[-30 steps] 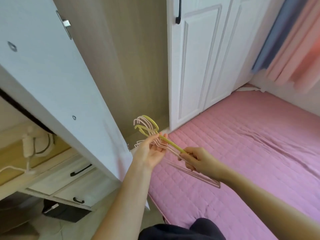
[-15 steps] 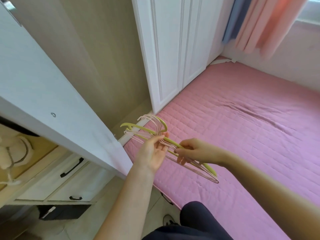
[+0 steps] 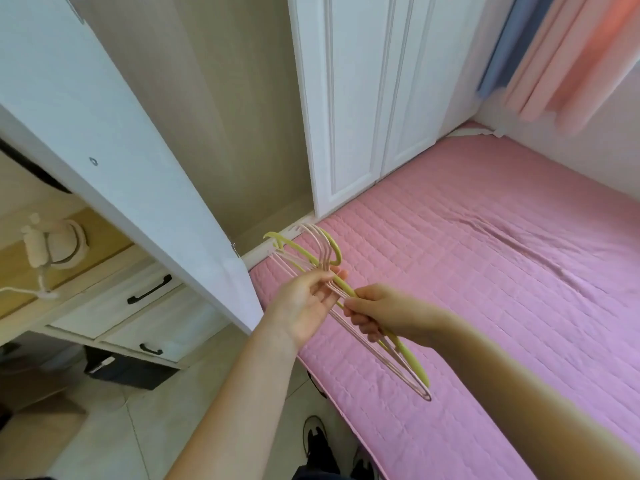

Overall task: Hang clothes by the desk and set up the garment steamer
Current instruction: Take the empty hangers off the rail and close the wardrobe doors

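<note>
- The right hand [image 3: 384, 315] curls round the middle of a bundle of hangers [image 3: 349, 306], carrying its weight, probably so the other hand is free to sort.
- The left hand [image 3: 308, 299] pinches the thin necks just below the hooks with fingers fairly straight — likely to separate one.
- Count: one thick yellow-green hanger [image 3: 412, 362], plus several thin pink hangers [image 3: 391, 367] — about four, too tightly stacked to be sure.
- The bundle hangs over the pink mattress [image 3: 502, 271] edge, beside the open wardrobe door [image 3: 121, 150]; no clothes or steamer are identifiable.
</note>
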A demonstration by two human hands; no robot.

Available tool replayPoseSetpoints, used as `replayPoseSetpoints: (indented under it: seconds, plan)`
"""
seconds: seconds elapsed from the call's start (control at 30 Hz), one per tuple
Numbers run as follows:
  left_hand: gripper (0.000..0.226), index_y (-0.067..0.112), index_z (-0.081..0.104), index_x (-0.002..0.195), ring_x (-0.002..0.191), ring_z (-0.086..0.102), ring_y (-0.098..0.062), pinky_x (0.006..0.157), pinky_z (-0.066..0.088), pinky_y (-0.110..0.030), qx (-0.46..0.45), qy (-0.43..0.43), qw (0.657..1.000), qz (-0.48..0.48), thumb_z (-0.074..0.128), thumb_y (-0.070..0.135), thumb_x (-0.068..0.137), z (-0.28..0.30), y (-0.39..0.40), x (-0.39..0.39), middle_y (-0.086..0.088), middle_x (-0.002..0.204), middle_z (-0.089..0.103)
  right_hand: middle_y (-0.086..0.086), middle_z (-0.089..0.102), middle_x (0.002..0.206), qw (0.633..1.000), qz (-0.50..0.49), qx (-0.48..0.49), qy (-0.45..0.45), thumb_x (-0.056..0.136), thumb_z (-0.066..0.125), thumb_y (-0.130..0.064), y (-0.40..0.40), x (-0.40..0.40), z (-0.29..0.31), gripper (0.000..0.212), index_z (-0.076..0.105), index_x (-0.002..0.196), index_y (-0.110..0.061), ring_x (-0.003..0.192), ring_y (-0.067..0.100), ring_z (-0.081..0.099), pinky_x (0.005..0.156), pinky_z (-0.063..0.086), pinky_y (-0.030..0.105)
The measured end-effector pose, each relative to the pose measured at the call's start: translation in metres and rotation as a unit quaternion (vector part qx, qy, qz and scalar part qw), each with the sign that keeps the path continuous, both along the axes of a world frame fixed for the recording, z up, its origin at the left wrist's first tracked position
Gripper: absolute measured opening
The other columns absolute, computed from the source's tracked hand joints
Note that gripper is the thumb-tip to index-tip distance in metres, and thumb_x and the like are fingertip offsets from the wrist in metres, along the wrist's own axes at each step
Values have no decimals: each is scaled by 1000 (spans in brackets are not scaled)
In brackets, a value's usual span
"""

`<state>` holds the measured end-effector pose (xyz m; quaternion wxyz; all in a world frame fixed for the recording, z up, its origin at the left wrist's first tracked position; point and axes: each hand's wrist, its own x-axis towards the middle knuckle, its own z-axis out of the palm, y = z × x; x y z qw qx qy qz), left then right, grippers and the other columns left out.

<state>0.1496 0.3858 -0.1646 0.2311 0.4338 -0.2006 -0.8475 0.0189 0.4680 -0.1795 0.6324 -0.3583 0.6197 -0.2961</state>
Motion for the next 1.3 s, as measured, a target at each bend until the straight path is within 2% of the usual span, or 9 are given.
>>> replayPoseSetpoints:
  seconds: [0.13,0.3,0.53,0.63,0.77,0.93,1.07,1.17,1.3]
  plan:
    - [22,-1,57,109,98,64,-29,91,52,-36,-73,-30,997,9,49,-7,90,4,16,8,-19,97,64,-4,37,63,999,8,-45,-7,100,40,-20,13,4,2,24,46,78,-14,52,9,31,49,30,22]
    - [51,6,44,134,94,70,-29,89,54,-39,-152,-84,983,66,53,-10,87,15,38,30,-16,101,71,-2,49,60,995,-24,-95,-35,101,39,-18,23,18,11,27,45,75,-13,46,9,30,42,27,19]
    - [46,18,47,133,86,73,-22,80,57,-29,-299,-197,930,83,53,1,91,43,41,77,-6,101,73,-9,37,54,984,-71,-162,-5,99,43,-23,8,50,31,23,45,77,-16,45,8,28,40,25,22]
    - [38,19,53,127,83,73,-17,79,57,-25,-348,-232,904,86,52,3,92,53,36,97,1,95,74,-6,41,59,973,-97,-203,47,98,46,-30,-5,72,42,24,44,79,-17,47,8,34,42,32,22]
    - [24,16,62,109,80,72,-18,85,57,-37,-416,-266,863,107,49,3,93,70,22,128,-1,93,74,1,48,68,954,-136,-237,123,97,47,-32,-25,105,43,22,46,84,-14,53,11,42,48,40,26]
    - [17,15,63,104,77,71,-17,78,58,-28,-491,-289,809,142,52,6,94,94,-8,159,-3,93,71,4,58,65,925,-217,-286,129,94,53,-31,-50,151,47,27,47,83,-7,51,13,52,50,45,25]
    - [20,12,61,112,77,70,-12,77,58,-27,-527,-279,786,164,56,10,93,110,-35,175,0,105,67,-8,63,86,904,-267,-298,150,89,63,-35,-67,179,51,25,54,96,-14,79,4,61,71,50,22]
    - [28,21,57,121,91,67,-8,86,55,-30,-569,-267,766,136,57,20,93,118,-51,179,13,115,63,-15,58,108,893,-289,-310,150,84,69,-37,-81,197,52,35,50,108,-19,104,5,58,90,48,26]
    - [37,27,52,131,99,60,3,80,45,-5,-610,-258,741,106,57,27,94,124,-66,177,20,120,59,-12,56,119,874,-319,-340,137,83,71,-31,-96,215,62,40,44,111,-23,113,6,55,101,46,31]
